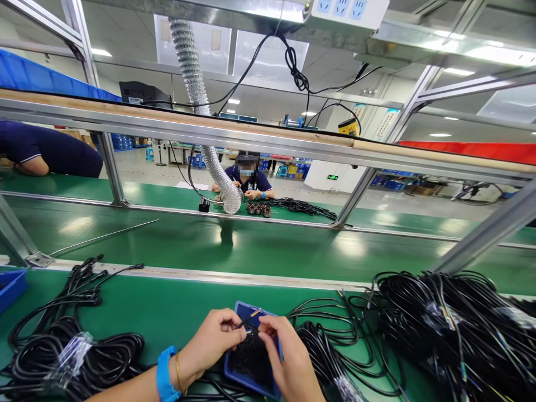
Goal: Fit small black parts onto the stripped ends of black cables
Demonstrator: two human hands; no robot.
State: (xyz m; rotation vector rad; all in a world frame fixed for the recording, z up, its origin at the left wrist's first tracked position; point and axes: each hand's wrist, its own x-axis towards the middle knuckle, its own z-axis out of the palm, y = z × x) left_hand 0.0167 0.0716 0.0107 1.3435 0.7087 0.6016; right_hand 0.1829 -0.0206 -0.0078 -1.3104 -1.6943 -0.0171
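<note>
My left hand, with a blue wristband, pinches the end of a black cable between thumb and fingers. Thin wires with yellow and pale tips stick out of that end toward my other hand. Close on the right, my right hand has its thumb and forefinger drawn together at the wire tips. Whatever lies between those fingertips is too small to make out. Under both hands sits a blue tray with many small black pieces in it, partly covered by the hands.
Bundled black cables lie at left and in a large heap at right. A metal frame with a shelf crosses ahead. A flexible silver duct hangs down beyond. A co-worker sits opposite; another person leans at left.
</note>
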